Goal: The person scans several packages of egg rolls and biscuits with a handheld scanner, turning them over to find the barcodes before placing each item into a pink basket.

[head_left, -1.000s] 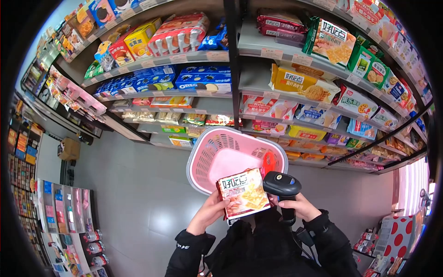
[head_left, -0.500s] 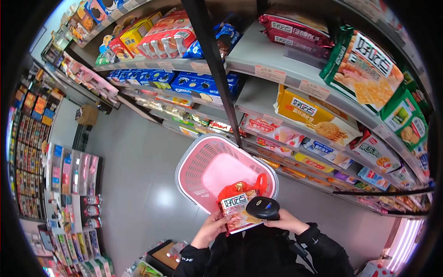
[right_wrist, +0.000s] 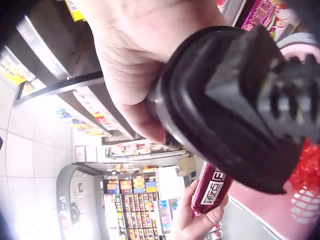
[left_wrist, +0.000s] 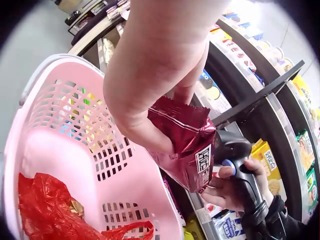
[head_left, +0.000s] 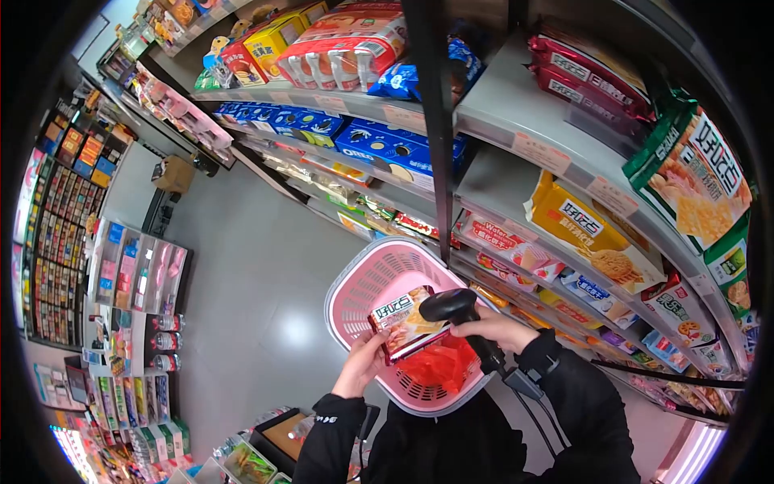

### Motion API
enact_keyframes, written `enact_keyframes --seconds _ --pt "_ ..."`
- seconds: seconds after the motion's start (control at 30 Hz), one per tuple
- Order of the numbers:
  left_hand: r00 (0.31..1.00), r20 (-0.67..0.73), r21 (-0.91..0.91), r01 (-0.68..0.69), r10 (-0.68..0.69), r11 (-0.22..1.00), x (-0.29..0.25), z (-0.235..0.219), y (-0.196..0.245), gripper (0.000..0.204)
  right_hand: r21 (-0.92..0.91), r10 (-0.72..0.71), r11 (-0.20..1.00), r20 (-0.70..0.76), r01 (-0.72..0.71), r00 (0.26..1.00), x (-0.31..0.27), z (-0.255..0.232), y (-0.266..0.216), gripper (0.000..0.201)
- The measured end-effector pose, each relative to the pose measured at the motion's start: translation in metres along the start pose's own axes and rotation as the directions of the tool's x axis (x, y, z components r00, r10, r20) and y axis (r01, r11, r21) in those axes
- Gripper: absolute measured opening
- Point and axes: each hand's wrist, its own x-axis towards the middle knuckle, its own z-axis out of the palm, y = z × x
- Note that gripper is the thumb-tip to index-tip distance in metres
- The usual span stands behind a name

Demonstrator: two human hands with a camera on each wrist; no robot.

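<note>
My left hand (head_left: 361, 363) grips a biscuit packet (head_left: 399, 315) by its left edge, tilted over the pink basket (head_left: 355, 298). Its printed front faces up in the head view; a dark red crimped end (left_wrist: 182, 112) shows in the left wrist view. The right hand (head_left: 504, 329) is wrapped round the handle of a black barcode scanner (head_left: 449, 306), whose head overlaps the packet's right end. A blue button (left_wrist: 229, 166) sits on the scanner near the right thumb. Inside the basket lies a red plastic bag (head_left: 439, 367).
Shelves of packaged biscuits rise in front and to the right, with blue Oreo boxes (head_left: 395, 153) and a yellow biscuit packet (head_left: 592, 230) among them. A cable (head_left: 548, 423) hangs from the scanner. Grey floor (head_left: 250, 266) stretches left towards a display rack (head_left: 137, 266).
The head view has turned and shifted. Both hands have come forward over the basket with the packet and scanner, leaving the red bag more exposed below them. Both grips persist.
</note>
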Motion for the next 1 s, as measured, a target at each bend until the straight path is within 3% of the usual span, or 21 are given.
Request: enact_keyframes --seconds 0.17,0.27,0.4,0.5,0.63,0.7,0.8,0.87,0.93,1.0 --pt "0.996 -0.039 0.039 0.076 -0.074 0.996 0.054 -0.039 -0.016 0.020 0.094 0.031 0.995 -0.054 -0.026 0.998 0.027 0.007 -0.006 0.044" --pt "0.990 -0.027 0.099 0.141 -0.139 0.985 0.071 -0.070 -0.023 0.024 0.273 0.215 0.941 -0.028 -0.199 0.976 0.038 0.009 0.011 0.045" --pt "0.979 -0.021 0.076 0.206 -0.205 0.976 0.065 -0.076 -0.013 0.023 0.335 0.320 0.897 -0.042 -0.289 0.946 0.056 0.004 0.050 0.043" --pt "0.982 -0.018 0.043 0.190 -0.189 0.981 0.066 -0.071 0.000 0.025 0.383 0.283 0.903 -0.197 -0.192 0.939 0.062 0.023 0.050 0.041" --pt "0.981 -0.038 0.145 0.193 -0.189 0.971 0.099 -0.084 -0.015 0.026 0.345 0.279 0.918 -0.219 -0.193 0.935 0.075 0.026 0.049 0.036" --pt "0.987 -0.101 -0.042 0.117 -0.121 0.992 0.115 -0.075 -0.026 0.027 0.348 0.192 0.932 -0.237 -0.101 0.952 0.082 0.024 0.055 0.032" --pt "0.969 -0.231 -0.022 0.088 -0.091 0.996 0.150 -0.066 -0.043 0.022 0.415 0.224 0.904 -0.256 -0.103 0.940 0.089 0.021 0.064 0.031" --pt "0.959 -0.241 0.043 0.168 -0.153 0.985 0.170 -0.063 -0.044 0.023 0.426 0.228 0.901 -0.293 -0.087 0.928 0.094 0.015 0.083 0.032" --pt "0.966 -0.213 -0.085 0.132 -0.147 0.988 0.185 -0.058 -0.055 0.030 0.431 0.217 0.898 -0.266 -0.086 0.939 0.096 0.012 0.092 0.034" --pt "0.969 -0.216 -0.070 0.108 -0.121 0.992 0.205 -0.070 -0.075 0.028 0.478 0.226 0.876 -0.283 -0.067 0.932 0.093 0.018 0.092 0.037"
